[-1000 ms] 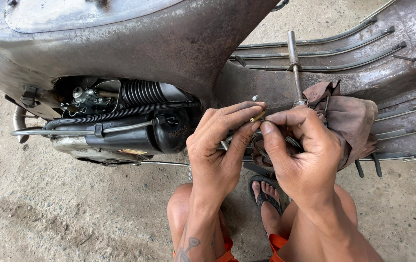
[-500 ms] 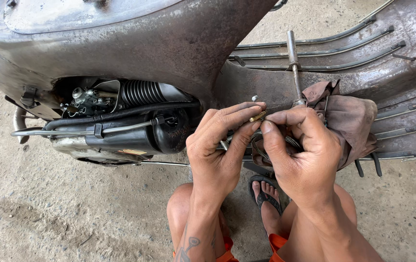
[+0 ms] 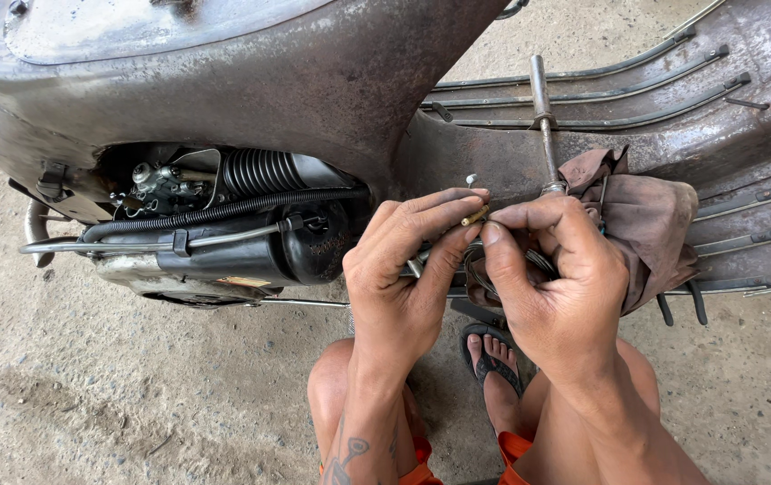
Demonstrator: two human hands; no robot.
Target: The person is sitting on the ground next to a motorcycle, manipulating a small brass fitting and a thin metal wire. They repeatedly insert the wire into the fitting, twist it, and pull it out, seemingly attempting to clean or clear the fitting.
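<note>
Both hands pinched a small brass-coloured fitting point(image 3: 474, 216) between closed fingers: left hand point(image 3: 403, 278) at 9 o'clock, right hand point(image 3: 556, 287) at 3, beside the rusty grey scooter body point(image 3: 296, 81).

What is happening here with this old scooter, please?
A person squats on the concrete floor beside a rusty scooter body with its engine bay open. The left hand and the right hand meet in front of the floorboard, and their fingertips pinch a small brass-coloured fitting that appears to sit on a thin cable end. Just behind the hands, a metal rod tool stands on the floorboard, next to a dirty brown rag. A sandalled foot shows below.
</note>
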